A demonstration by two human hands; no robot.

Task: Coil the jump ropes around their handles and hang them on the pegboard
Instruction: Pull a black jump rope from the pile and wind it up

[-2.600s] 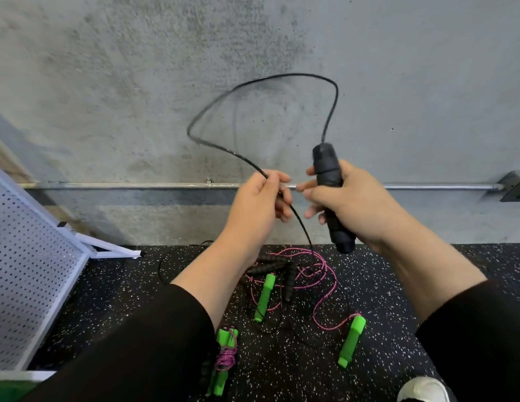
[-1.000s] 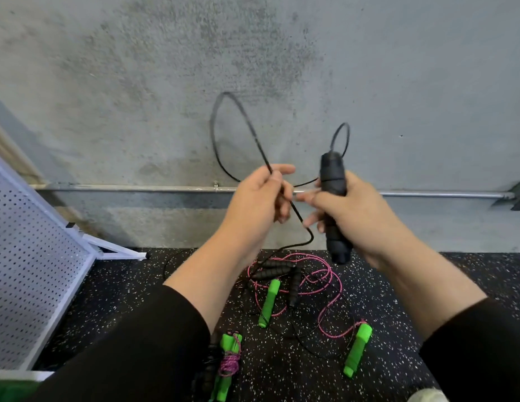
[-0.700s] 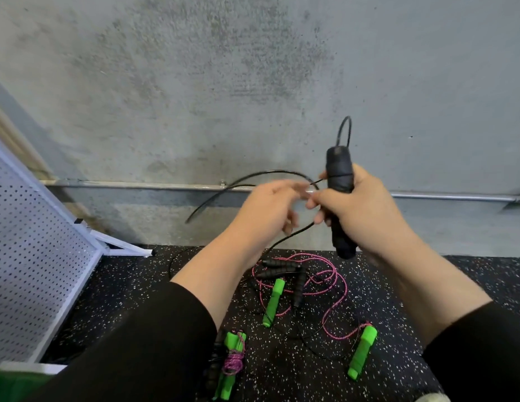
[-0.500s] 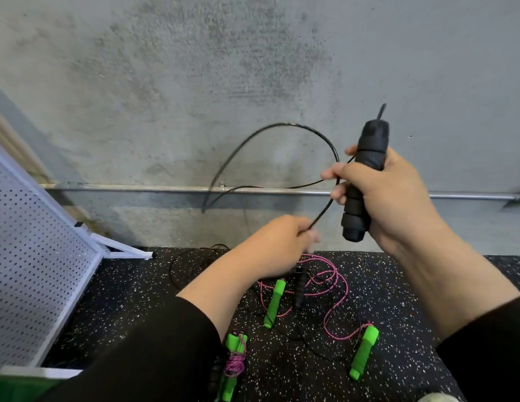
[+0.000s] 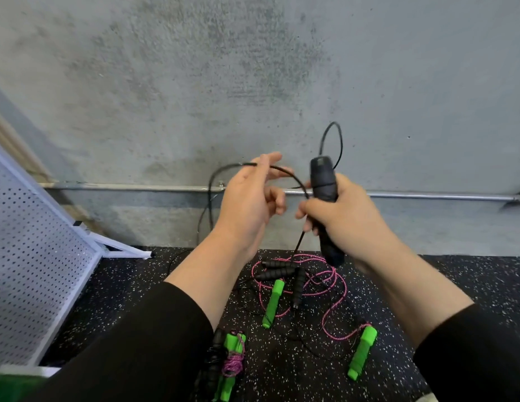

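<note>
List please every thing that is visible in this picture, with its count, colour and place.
Handle in hand: 1, black, upright in the right hand.
Cord: 1, black, from that handle through the left hand.
Handles on floor: 3, black, in a heap below the hands.
Loose green handles: 2, floor, joined by pink rope.
Wrapped bundle: 1, green handles bound with pink rope, floor near left sleeve.
Pegboard: 1, white, leaning at left.
Pipe: 1, metal, along the wall.
Left hand: pinches the cord.
Right hand: grips the handle.
</note>
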